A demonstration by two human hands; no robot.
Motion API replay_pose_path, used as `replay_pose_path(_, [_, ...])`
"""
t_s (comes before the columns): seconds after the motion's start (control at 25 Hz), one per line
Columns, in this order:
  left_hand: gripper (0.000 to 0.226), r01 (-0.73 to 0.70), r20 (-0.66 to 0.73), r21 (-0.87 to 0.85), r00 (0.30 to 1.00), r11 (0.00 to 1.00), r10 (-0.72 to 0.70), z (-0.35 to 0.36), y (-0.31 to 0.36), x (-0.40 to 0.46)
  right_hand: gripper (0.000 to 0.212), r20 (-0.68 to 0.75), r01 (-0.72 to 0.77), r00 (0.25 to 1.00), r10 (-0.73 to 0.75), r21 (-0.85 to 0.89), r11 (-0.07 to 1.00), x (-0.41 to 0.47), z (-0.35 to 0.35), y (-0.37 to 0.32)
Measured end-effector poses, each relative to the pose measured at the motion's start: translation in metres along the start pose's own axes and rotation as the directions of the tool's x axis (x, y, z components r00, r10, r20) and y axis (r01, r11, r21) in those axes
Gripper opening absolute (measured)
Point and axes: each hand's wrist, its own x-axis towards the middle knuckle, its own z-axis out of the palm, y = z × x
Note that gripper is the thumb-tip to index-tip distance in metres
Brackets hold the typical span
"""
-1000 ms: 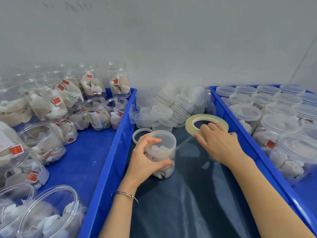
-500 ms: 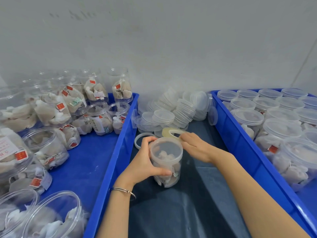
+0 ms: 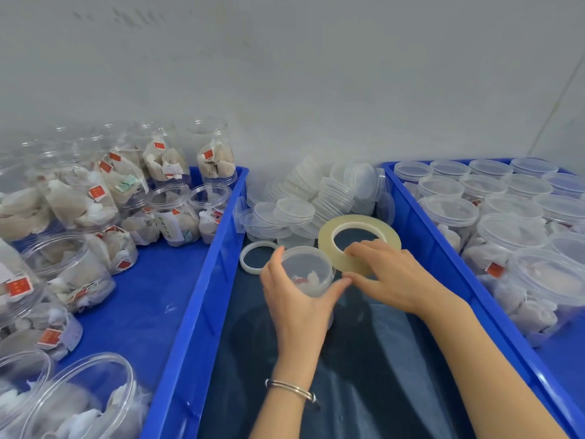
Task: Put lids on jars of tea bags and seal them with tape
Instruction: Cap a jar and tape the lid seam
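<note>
Jar: the lidded jar (image 3: 305, 270) stands upright on the dark cloth (image 3: 373, 359) between the two crates, my left hand (image 3: 297, 299) curled round its near side
How the jar handles: I judge it light, thin clear plastic, smooth and a bit slippery, likely to give if squeezed; best taken round the wall just under the lid so it can turn
Tape: the big tape roll (image 3: 359, 242) lies flat just behind and right of the jar; my right hand (image 3: 389, 277) rests on its near rim, fingers bent over the edge into the hole, thumb stretched toward the jar
How the tape handles: stiff ring, light, the film clear and clingy; I cannot see the loose end
Spare ring: a smaller white ring (image 3: 258, 257) lies just left of the jar
Surface: soft wrinkled cloth, so the jar may rock
Room: loose lids (image 3: 294, 210) heaped at the wall, open jars in the left crate (image 3: 196, 299), lidded jars in the right crate (image 3: 443, 258), pale wall behind
</note>
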Motion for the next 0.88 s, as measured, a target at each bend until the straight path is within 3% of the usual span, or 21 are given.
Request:
replay_pose_path(0.08, [0.096, 0.011, -0.005, -0.03, 1.0, 0.999, -0.011, -0.002, -0.003, 0.014, 0.027, -0.05, -0.026, 0.999, 0.021, -0.09, 0.996, -0.008, -0.005, 0.003])
replay_pose_path(0.16, [0.091, 0.018, 0.118, -0.023, 0.993, 1.0, -0.015, -0.015, -0.012, 0.027, 0.036, -0.04, -0.062, 0.997, 0.059, -0.082, 0.995, -0.015, -0.007, 0.006])
replay_pose_path(0.28, [0.093, 0.018, 0.209, -0.011, 0.978, 1.0, -0.016, -0.033, -0.019, 0.04, 0.043, -0.086, -0.119, 0.99, 0.114, -0.057, 0.991, -0.022, -0.006, 0.007])
replay_pose_path(0.44, [0.099, 0.042, 0.249, -0.005, 0.968, 0.999, -0.039, -0.043, -0.022, 0.046, 0.041, -0.164, -0.173, 0.976, 0.145, -0.17, 0.97, -0.024, -0.005, 0.012])
replay_pose_path(0.6, [0.093, 0.0, 0.321, 0.03, 0.947, 1.0, -0.01, -0.046, -0.021, 0.042, 0.044, -0.107, -0.177, 0.982, 0.153, -0.276, 0.945, -0.013, -0.005, 0.02])
replay_pose_path(0.72, [0.09, -0.018, 0.428, 0.021, 0.904, 1.0, 0.008, -0.047, -0.018, 0.04, 0.051, 0.034, -0.129, 0.99, 0.137, -0.173, 0.976, 0.006, -0.004, 0.02])
replay_pose_path(0.88, [0.088, -0.001, 0.608, 0.027, 0.794, 1.0, -0.015, -0.053, -0.006, 0.046, 0.074, 0.087, -0.018, 0.996, 0.017, 0.015, 1.0, 0.021, -0.003, 0.014])
